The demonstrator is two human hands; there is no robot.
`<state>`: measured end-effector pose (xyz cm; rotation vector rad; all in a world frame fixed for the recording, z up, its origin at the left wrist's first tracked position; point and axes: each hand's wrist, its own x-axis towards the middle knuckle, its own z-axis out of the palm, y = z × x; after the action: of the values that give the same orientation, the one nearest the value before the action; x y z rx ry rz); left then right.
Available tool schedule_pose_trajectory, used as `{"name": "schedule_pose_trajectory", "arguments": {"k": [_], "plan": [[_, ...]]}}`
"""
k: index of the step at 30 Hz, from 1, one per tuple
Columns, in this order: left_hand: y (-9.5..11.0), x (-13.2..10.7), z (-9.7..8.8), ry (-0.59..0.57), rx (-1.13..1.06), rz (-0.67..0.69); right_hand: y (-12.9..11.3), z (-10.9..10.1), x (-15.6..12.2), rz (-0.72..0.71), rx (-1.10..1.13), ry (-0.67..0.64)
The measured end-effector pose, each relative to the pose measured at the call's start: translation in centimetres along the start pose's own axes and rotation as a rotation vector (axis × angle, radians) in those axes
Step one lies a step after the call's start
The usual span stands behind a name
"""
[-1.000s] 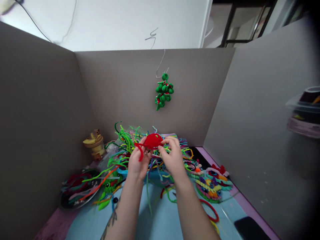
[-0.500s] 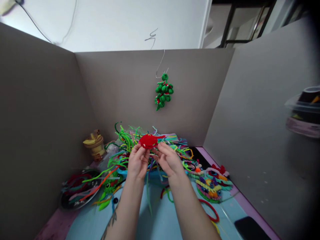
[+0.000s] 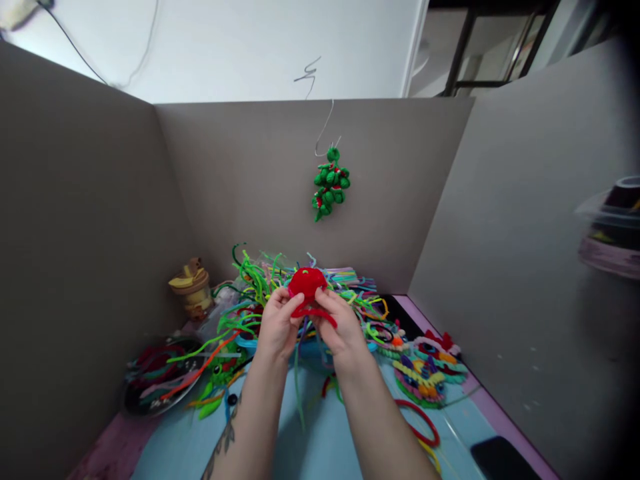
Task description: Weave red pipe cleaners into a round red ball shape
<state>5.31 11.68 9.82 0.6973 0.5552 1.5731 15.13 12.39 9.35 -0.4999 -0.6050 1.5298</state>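
A rounded red piece (image 3: 307,281) is held up between both hands, in front of the far heap of fuzzy strands (image 3: 255,277) and well above the near part of the blue mat (image 3: 315,450). The left hand (image 3: 279,327) pinches its left, near edge, thumb across the front; the right hand (image 3: 344,325) has its fingertips drawn narrow on the right, near edge, though its lower fingers are partly hidden. A loose red tail (image 3: 323,314) runs from beneath the piece toward the right hand's fingers; whether they grip it, I cannot tell. For handling it well, I would let the left hand bear the body lightly, since it looks soft enough to dent, and leave the right fingers to guide the tail, keeping it from twisting or snagging in the strands behind. Beyond, a green ornament (image 3: 332,183) hangs on the far panel; a dark bowl (image 3: 165,408) lies left, and a red ring (image 3: 426,416) and bright woven pieces (image 3: 424,381) lie right.
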Motion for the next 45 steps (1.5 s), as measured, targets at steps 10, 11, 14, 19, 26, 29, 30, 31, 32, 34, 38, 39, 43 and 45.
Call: {"name": "schedule_pose_trajectory", "arguments": {"k": [10, 11, 14, 19, 26, 29, 30, 31, 32, 34, 38, 39, 43, 45], "plan": [[-0.4, 0.0, 0.2, 0.100, 0.203, 0.256, 0.6, 0.4, -0.1, -0.018, -0.018, -0.072], [-0.5, 0.1, 0.1, 0.107, 0.210, 0.286, 0.7, 0.5, -0.2, -0.023, -0.036, -0.072], [-1.1, 0.1, 0.0, 0.120, 0.264, 0.367, 0.9, 0.7, -0.3, -0.057, -0.055, -0.035], [-1.3, -0.1, 0.3, 0.101, 0.289, 0.361, 0.7, 0.4, -0.1, -0.040, -0.042, 0.011], [-1.0, -0.4, 0.8, 0.008, 0.093, 0.125, 0.1, 0.2, 0.0, -0.128, -0.050, 0.101], [-0.9, -0.6, 1.0, 0.009, 0.096, 0.133, 0.3, 0.5, -0.1, -0.143, -0.092, 0.105], [-0.9, -0.6, 1.1, 0.017, 0.103, 0.155, 0.4, 0.6, -0.1, -0.143, -0.123, 0.088], [-0.9, -0.6, 1.1, 0.029, 0.108, 0.180, 0.6, 0.7, -0.1, -0.145, -0.160, 0.068], [-0.9, -0.6, 1.1, 0.046, 0.107, 0.204, 0.8, 0.7, -0.1, -0.165, -0.197, 0.052], [-0.9, -0.5, 1.1, 0.093, 0.094, 0.254, 1.0, 0.8, -0.1, -0.253, -0.270, 0.069], [-0.6, -0.2, 0.8, 0.157, 0.071, 0.345, 0.7, 1.0, -0.8, -0.419, -0.483, 0.047], [-0.6, -0.2, 0.8, 0.152, 0.066, 0.360, 0.4, 1.1, -1.1, -0.432, -0.563, -0.004], [-0.9, -0.1, 0.7, 0.123, 0.080, 0.339, -0.4, 1.6, -2.0, -0.564, -0.835, -0.137], [-1.0, -0.2, 0.7, 0.138, 0.097, 0.304, -0.6, 1.8, -2.2, -0.614, -0.866, -0.120]]}}
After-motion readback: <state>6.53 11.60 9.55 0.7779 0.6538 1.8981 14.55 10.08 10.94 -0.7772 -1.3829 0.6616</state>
